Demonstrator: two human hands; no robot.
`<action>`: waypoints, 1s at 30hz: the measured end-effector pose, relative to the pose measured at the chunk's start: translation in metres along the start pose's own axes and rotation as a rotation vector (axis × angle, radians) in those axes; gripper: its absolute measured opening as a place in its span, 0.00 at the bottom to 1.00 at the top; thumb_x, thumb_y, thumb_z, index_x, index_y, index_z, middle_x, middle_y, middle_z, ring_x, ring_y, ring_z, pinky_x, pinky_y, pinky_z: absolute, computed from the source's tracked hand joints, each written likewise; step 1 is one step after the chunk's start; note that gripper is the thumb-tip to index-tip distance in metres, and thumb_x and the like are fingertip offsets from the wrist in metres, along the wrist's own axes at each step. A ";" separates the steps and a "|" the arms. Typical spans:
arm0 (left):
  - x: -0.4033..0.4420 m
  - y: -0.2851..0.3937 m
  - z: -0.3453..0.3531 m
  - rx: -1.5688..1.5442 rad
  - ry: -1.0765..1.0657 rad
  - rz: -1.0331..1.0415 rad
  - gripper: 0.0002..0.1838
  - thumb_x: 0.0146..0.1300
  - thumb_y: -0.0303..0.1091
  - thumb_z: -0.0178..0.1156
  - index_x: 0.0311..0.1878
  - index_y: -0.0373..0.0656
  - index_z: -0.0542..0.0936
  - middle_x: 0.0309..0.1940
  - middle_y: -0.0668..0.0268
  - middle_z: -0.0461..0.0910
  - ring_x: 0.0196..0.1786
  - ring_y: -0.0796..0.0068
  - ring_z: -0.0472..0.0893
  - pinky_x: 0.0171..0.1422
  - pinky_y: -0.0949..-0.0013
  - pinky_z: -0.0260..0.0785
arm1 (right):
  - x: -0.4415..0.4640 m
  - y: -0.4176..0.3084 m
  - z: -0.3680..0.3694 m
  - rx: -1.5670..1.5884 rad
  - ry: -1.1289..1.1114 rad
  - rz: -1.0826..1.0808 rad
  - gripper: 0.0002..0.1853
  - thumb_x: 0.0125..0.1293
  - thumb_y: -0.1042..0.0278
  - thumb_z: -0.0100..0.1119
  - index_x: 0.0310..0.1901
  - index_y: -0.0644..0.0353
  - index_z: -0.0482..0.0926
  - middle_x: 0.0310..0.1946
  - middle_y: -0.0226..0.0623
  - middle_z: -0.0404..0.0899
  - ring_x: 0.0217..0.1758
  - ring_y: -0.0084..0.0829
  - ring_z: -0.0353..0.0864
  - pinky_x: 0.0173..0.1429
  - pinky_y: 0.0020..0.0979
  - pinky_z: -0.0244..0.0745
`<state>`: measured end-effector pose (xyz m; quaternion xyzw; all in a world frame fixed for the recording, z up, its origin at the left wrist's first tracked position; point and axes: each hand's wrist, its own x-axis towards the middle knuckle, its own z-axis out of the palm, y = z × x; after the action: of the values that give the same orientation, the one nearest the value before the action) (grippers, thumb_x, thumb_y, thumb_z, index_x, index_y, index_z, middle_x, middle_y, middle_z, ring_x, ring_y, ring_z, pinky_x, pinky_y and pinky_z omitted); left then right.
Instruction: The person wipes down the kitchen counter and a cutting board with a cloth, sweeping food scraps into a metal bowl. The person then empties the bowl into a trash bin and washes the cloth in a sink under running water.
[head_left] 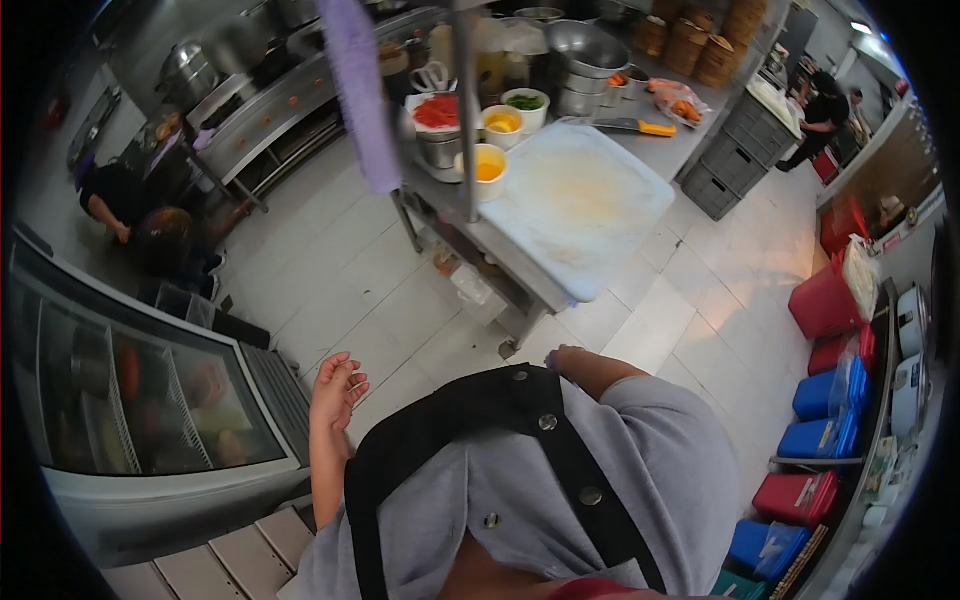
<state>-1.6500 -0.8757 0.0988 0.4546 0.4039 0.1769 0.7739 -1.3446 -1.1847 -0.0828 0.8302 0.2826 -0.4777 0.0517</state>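
Observation:
My left hand [340, 390] is raised at my left side, near the glass-fronted fridge [165, 390]. Its fingers are loosely bent and a little apart, with nothing in them. Only a small part of my right hand [562, 360] shows in front of my apron [450, 405]; a small bluish patch is at its edge, and its fingers are hidden. Ahead stands a steel worktable with a stained white cutting board [590, 200] on it. Behind the board lies a knife with a yellow handle [655, 129]. Neither hand touches the table.
Bowls with yellow contents [487, 165], a container of red strips [437, 112] and a metal bowl [588, 48] crowd the table. A purple cloth [360, 95] hangs at its left. Grey crates [738, 150] and colored bins [830, 300] line the right. One person [115, 200] is at left, others far right.

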 end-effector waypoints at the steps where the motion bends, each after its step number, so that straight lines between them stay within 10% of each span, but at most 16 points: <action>1: 0.002 0.004 -0.015 -0.010 0.015 0.003 0.11 0.63 0.31 0.52 0.49 0.46 0.69 0.40 0.66 0.72 0.37 0.74 0.75 0.41 0.69 0.71 | 0.029 -0.016 0.005 -0.206 0.080 -0.124 0.16 0.59 0.58 0.49 0.49 0.48 0.74 0.48 0.47 0.71 0.52 0.45 0.74 0.50 0.44 0.73; 11: 0.047 0.074 -0.084 -0.138 0.113 0.123 0.15 0.62 0.32 0.54 0.51 0.43 0.68 0.44 0.64 0.72 0.41 0.73 0.74 0.45 0.68 0.71 | 0.088 -0.240 -0.094 -0.035 0.542 -0.587 0.22 0.47 0.63 0.61 0.45 0.60 0.72 0.43 0.52 0.72 0.49 0.49 0.74 0.53 0.42 0.69; 24: 0.156 0.167 -0.156 -0.169 0.456 0.166 0.18 0.61 0.31 0.54 0.54 0.42 0.66 0.43 0.65 0.70 0.40 0.74 0.74 0.45 0.69 0.72 | 0.293 -0.437 -0.187 0.570 0.340 -0.505 0.25 0.50 0.64 0.60 0.49 0.69 0.69 0.41 0.52 0.76 0.44 0.43 0.77 0.48 0.37 0.73; 30: 0.211 0.194 -0.168 -0.188 0.510 0.094 0.13 0.62 0.28 0.52 0.50 0.44 0.68 0.40 0.67 0.71 0.37 0.76 0.75 0.42 0.70 0.73 | 0.313 -0.564 -0.250 1.227 -0.216 -0.640 0.20 0.56 0.73 0.52 0.51 0.67 0.68 0.44 0.44 0.75 0.44 0.36 0.77 0.47 0.35 0.75</action>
<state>-1.6348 -0.5443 0.1214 0.3400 0.5458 0.3580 0.6770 -1.3263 -0.4935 -0.1017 0.5333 0.1857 -0.6225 -0.5418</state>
